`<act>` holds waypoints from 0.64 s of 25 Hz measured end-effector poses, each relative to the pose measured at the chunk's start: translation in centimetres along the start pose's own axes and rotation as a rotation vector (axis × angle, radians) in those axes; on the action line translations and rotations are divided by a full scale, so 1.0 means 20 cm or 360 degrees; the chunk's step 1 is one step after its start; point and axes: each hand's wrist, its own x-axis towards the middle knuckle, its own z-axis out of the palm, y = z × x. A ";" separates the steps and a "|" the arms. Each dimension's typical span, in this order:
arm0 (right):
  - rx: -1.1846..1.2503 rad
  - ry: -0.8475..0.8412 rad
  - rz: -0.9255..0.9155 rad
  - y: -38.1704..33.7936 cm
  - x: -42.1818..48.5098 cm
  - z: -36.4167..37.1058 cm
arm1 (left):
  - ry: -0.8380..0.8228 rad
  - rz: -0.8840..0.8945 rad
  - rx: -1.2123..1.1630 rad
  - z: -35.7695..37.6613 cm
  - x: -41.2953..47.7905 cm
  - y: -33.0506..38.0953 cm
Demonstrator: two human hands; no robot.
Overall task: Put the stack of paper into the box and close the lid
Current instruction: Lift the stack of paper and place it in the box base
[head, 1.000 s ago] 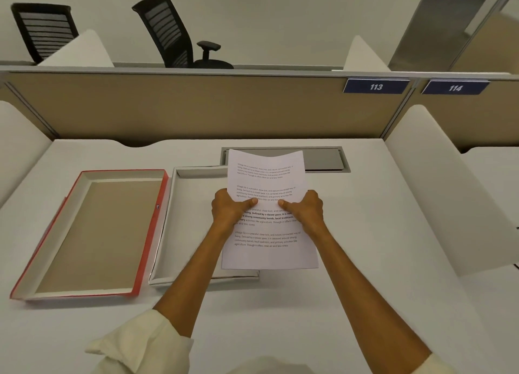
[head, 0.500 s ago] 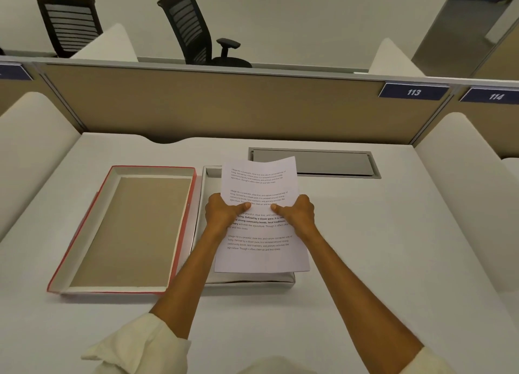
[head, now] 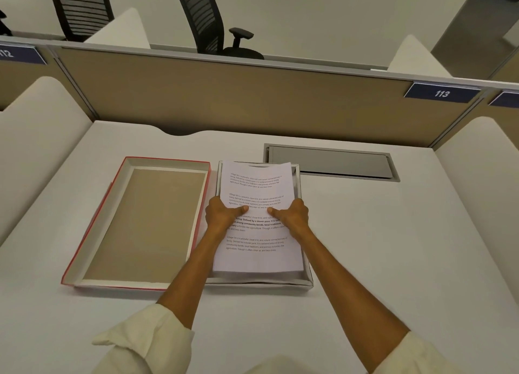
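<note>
A stack of printed white paper point(head: 257, 188) lies over the open white box point(head: 304, 282), lined up with it and covering nearly all of its inside. My left hand point(head: 223, 215) grips the stack's left edge, thumb on top. My right hand point(head: 290, 217) grips the right edge the same way. The box's lid point(head: 146, 222), red outside with a brown inner face, lies upside down on the desk, touching the box's left side.
A grey cable hatch point(head: 331, 163) is set into the white desk behind the box. White side dividers point(head: 36, 137) flank the desk and a tan partition point(head: 252, 101) closes the back. Two black office chairs point(head: 207, 19) stand beyond it.
Both hands carried the stack left and down, from hanging off the box's right side to sitting in line over the box. The lid has not moved; the camera view has shifted.
</note>
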 end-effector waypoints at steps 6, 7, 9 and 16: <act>-0.0065 0.0012 0.0030 0.04 0.07 0.04 | 0.0032 -0.0050 0.0100 0.05 0.07 -0.06; -0.0081 0.0020 0.0032 0.06 0.08 0.04 | 0.0031 -0.0062 0.0111 0.06 0.08 -0.07; -0.0110 0.0029 0.0025 0.07 0.09 0.05 | 0.0030 -0.0074 0.0129 0.08 0.09 -0.09; -0.0219 0.0066 -0.0029 0.07 0.10 0.09 | 0.0064 -0.0056 0.0183 0.10 0.12 -0.14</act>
